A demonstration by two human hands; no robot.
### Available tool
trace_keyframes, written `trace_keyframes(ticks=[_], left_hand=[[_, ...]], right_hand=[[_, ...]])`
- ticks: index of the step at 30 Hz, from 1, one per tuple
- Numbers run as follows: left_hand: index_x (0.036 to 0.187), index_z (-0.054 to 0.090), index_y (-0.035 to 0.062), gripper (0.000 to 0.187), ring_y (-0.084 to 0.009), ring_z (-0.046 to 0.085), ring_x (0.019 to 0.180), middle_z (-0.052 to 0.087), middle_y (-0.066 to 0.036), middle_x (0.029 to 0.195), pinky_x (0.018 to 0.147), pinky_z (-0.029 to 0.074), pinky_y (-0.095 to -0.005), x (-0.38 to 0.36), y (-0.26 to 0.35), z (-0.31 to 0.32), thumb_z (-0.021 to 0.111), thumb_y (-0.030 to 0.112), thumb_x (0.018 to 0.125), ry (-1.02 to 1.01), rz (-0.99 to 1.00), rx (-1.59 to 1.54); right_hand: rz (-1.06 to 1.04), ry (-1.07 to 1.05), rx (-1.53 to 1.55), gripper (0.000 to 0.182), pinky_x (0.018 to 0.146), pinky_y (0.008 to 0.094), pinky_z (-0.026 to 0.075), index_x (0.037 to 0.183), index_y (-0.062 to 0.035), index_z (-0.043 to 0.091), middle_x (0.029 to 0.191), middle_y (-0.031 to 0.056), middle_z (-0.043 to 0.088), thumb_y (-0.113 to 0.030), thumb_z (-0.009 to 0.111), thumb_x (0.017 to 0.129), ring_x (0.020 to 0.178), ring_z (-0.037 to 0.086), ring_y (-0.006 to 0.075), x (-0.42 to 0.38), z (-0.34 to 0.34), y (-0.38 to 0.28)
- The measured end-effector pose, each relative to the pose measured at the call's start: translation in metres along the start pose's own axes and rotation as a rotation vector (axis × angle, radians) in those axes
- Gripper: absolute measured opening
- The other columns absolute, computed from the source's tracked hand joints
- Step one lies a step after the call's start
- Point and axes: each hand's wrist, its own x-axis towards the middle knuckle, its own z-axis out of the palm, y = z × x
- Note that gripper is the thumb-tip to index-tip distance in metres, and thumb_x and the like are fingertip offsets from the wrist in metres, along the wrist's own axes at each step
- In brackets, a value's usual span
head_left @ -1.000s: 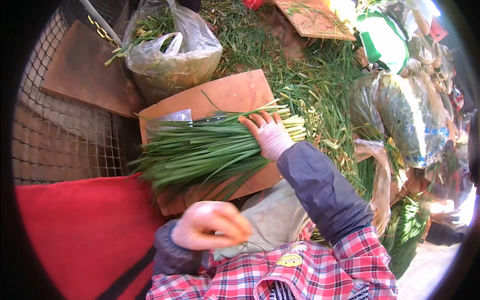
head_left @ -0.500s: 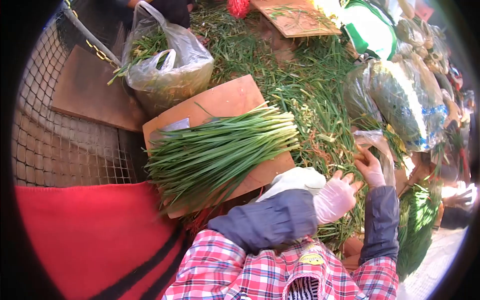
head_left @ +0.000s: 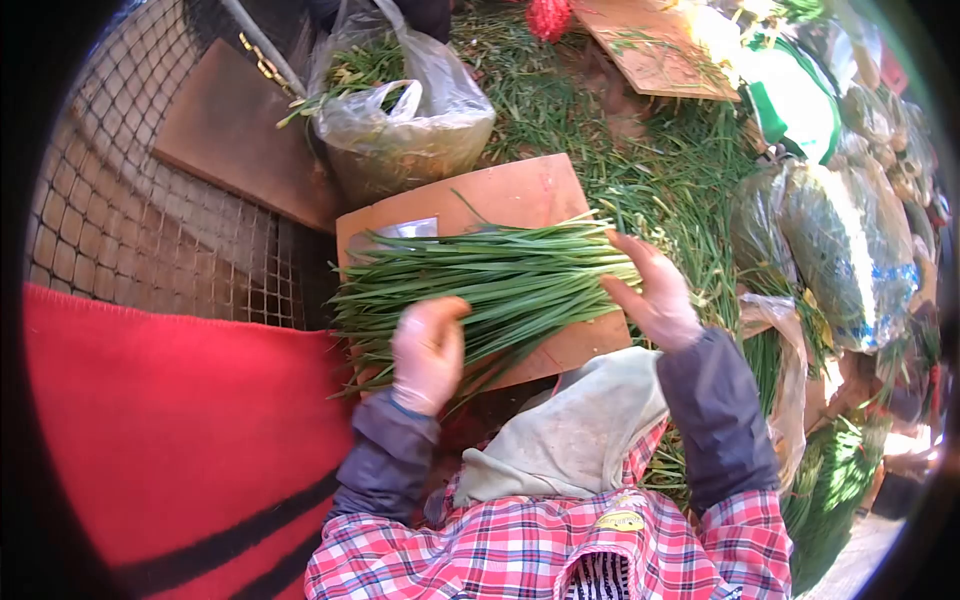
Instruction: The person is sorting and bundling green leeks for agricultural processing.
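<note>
A wide pile of garlic chives lies across a reddish-brown board, pale cut ends to the right and green tips to the left. My left hand, in a pale glove with bare fingertips, is at the near side of the leaves, fingers loosely bent and thumb apart. Gloved the same way, my right hand is spread at the pale ends, thumb and fingers apart. Neither hand shows anything in its grasp. A greyish-white cloth covers my lap, below the board.
Behind the board stands a clear plastic bag of trimmings. Loose leaves litter the ground. Large bagged bundles stand at the right, near a thin plastic bag. Wire mesh and a red blanket are at the left.
Both hands have come from the right side to the board, the left one crossing to the near side of the chives. The view has shifted, and more of the lap cloth shows.
</note>
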Motion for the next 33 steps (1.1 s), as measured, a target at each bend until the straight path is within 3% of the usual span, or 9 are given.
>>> trace_keyframes(ticks=[3, 5, 7, 14, 17, 21, 25, 29, 33], left_hand=[[0.092, 0.064, 0.0012, 0.013, -0.0227, 0.062, 0.075, 0.064, -0.011, 0.083, 0.07, 0.049, -0.0325, 0.015, -0.069, -0.022, 0.06, 0.003, 0.08, 0.198, -0.31, -0.042], [0.09, 0.065, 0.0006, 0.013, -0.019, 0.061, 0.072, 0.064, -0.011, 0.081, 0.068, 0.048, -0.0295, 0.023, -0.101, -0.02, 0.063, 0.008, 0.079, 0.101, -0.452, -0.02], [0.087, 0.066, 0.0033, 0.022, -0.0284, 0.062, 0.077, 0.064, -0.015, 0.08, 0.071, 0.048, -0.0352, 0.031, -0.116, -0.013, 0.06, 0.024, 0.081, -0.11, -0.45, 0.291], [0.092, 0.067, 0.0033, 0.034, -0.0324, 0.062, 0.084, 0.065, -0.016, 0.087, 0.075, 0.047, -0.0405, 0.047, -0.125, 0.007, 0.06, 0.034, 0.079, -0.205, -0.646, 0.402], [0.093, 0.068, 0.0033, 0.039, -0.0306, 0.062, 0.085, 0.066, -0.014, 0.087, 0.077, 0.047, -0.039, 0.057, -0.103, 0.004, 0.065, 0.038, 0.074, -0.279, -0.599, 0.37], [0.092, 0.069, 0.0033, 0.038, -0.0275, 0.063, 0.086, 0.067, -0.014, 0.09, 0.078, 0.047, -0.0354, 0.054, -0.129, 0.016, 0.07, 0.034, 0.07, -0.321, -0.746, 0.278], [0.087, 0.068, 0.0008, 0.027, -0.0232, 0.065, 0.077, 0.068, -0.014, 0.083, 0.072, 0.048, -0.0314, 0.047, -0.147, 0.016, 0.069, 0.023, 0.071, -0.27, -0.72, 0.128], [0.086, 0.065, 0.0001, 0.019, -0.0119, 0.057, 0.059, 0.063, -0.004, 0.07, 0.05, 0.045, -0.0254, 0.03, -0.17, -0.006, 0.067, 0.018, 0.079, 0.119, -0.797, -0.202], [0.088, 0.062, 0.0021, 0.015, -0.0091, 0.055, 0.052, 0.06, -0.003, 0.07, 0.044, 0.044, -0.0221, 0.021, -0.172, -0.074, 0.065, 0.017, 0.083, 0.481, -0.762, -0.271]], right_hand=[[-0.019, 0.045, -0.233, 0.056, 0.097, 0.046, 0.034, 0.125, -0.0054, 0.045, 0.122, 0.0179, 0.052, -0.037, 0.06, 0.082, 0.118, 0.045, 0.0371, 0.033, 0.072, 0.02], [0.083, 0.058, -0.358, 0.059, 0.101, 0.0515, 0.027, 0.128, -0.008, 0.043, 0.126, 0.0165, 0.05, -0.041, 0.058, 0.082, 0.121, 0.041, 0.0386, 0.037, 0.121, 0.041], [0.094, 0.046, -0.521, 0.059, 0.103, 0.0515, 0.024, 0.13, -0.0103, 0.043, 0.128, 0.0134, 0.049, -0.04, 0.058, 0.082, 0.123, 0.04, 0.0357, 0.033, 0.138, 0.041], [0.112, 0.042, -0.533, 0.058, 0.105, 0.0515, 0.021, 0.13, -0.0125, 0.043, 0.129, 0.0097, 0.048, -0.039, 0.058, 0.082, 0.125, 0.037, 0.0323, 0.034, 0.142, 0.041], [0.125, 0.042, -0.53, 0.056, 0.105, 0.0512, 0.021, 0.129, -0.0126, 0.044, 0.129, 0.0094, 0.048, -0.039, 0.058, 0.082, 0.125, 0.037, 0.032, 0.035, 0.141, 0.042], [0.117, 0.049, -0.532, 0.055, 0.105, 0.0507, 0.022, 0.127, -0.0131, 0.046, 0.128, 0.0089, 0.049, -0.039, 0.059, 0.081, 0.124, 0.038, 0.0313, 0.033, 0.14, 0.04], [0.107, 0.072, -0.527, 0.054, 0.104, 0.0507, 0.023, 0.126, -0.0144, 0.047, 0.127, 0.0087, 0.049, -0.039, 0.06, 0.079, 0.122, 0.04, 0.0307, 0.032, 0.143, 0.039], [0.101, 0.087, -0.534, 0.054, 0.104, 0.0506, 0.024, 0.126, -0.0151, 0.047, 0.126, 0.0088, 0.05, -0.039, 0.061, 0.079, 0.122, 0.04, 0.0306, 0.03, 0.142, 0.043], [0.119, 0.058, -0.526, 0.055, 0.104, 0.0505, 0.024, 0.127, -0.0152, 0.046, 0.128, 0.0093, 0.049, -0.04, 0.06, 0.08, 0.123, 0.039, 0.0313, 0.03, 0.14, 0.043]])
